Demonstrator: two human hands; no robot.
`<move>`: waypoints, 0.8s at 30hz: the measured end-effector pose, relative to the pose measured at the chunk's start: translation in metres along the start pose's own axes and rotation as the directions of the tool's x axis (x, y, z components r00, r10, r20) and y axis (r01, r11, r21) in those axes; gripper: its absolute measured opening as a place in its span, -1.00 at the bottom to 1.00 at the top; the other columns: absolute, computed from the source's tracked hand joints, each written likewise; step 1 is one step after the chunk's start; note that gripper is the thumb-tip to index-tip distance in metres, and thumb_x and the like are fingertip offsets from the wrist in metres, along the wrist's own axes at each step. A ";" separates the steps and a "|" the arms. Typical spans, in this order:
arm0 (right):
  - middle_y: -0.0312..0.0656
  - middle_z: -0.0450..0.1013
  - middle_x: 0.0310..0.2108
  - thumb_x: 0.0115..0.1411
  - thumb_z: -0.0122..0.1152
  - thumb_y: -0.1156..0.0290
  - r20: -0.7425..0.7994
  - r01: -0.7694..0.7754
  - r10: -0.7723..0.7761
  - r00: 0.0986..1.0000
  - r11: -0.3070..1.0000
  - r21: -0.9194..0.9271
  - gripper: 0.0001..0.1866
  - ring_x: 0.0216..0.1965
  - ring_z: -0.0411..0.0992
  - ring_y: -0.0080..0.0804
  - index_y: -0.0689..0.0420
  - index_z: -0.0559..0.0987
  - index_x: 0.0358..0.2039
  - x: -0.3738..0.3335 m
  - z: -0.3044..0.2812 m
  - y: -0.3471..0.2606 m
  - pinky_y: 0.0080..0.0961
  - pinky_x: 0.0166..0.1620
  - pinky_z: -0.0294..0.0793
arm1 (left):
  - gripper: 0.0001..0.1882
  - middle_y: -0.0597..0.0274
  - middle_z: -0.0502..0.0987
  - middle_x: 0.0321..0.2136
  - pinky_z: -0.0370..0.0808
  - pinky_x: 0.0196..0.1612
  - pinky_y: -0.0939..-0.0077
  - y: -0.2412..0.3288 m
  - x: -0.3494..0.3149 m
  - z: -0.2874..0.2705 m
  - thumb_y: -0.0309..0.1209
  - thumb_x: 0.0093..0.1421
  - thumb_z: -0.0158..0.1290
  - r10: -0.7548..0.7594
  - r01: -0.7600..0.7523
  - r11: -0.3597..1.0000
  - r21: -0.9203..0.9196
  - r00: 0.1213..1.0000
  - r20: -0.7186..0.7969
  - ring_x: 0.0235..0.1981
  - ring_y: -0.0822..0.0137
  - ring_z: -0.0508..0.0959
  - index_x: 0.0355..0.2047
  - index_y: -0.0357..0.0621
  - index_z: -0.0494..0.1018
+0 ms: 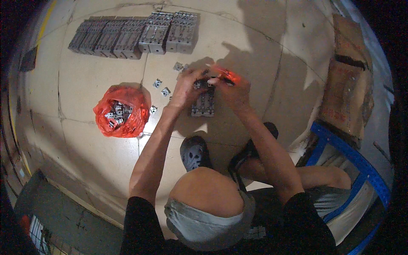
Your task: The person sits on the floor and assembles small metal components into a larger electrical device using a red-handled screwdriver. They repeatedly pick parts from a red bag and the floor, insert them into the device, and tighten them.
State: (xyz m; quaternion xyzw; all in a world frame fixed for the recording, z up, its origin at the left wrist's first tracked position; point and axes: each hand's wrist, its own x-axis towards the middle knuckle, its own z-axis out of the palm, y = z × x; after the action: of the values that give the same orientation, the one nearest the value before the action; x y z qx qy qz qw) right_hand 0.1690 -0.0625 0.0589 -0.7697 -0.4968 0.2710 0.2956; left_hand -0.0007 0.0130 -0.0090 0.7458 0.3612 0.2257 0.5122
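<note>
A metal block (203, 105) with rows of small fittings on its top lies on the floor in front of me. My left hand (189, 88) reaches over its far end, with thumb and fingers bent together there; what they pinch is too small to make out. Close beside it, my right hand (235, 90) is closed round a bright red tool (227, 74), perhaps a screwdriver, blurred and partly covered by the fingers. Left of my left hand, several small metal clips (165, 92) are scattered on the tiles.
An open red plastic bag (138, 123) of small metal pieces stands at the left. Similar metal blocks (127, 39) form a row at the far left. Cardboard boxes (342, 95) and a blue frame (340, 142) stand on the right. My shoes (195, 152) are just nearer than the block.
</note>
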 end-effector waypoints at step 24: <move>-0.07 0.68 -0.32 0.25 0.33 0.46 0.070 0.087 -0.100 0.993 0.982 0.166 -0.81 -0.27 0.67 -0.37 0.15 0.71 -0.13 0.003 0.005 0.012 -0.39 -0.18 0.61 | -0.34 -0.11 0.55 0.02 0.47 0.16 0.10 0.000 -0.010 0.008 -0.53 -0.03 0.37 -0.069 0.071 0.997 0.019 0.995 -0.069 0.09 -0.16 0.51 0.14 -0.16 0.47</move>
State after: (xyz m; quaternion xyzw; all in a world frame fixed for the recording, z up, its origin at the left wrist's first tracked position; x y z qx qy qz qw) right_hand 0.1738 -0.0630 0.0466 -0.7077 -0.5198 0.3260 0.3503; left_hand -0.0010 0.0002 -0.0114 0.7299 0.4069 0.2292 0.4991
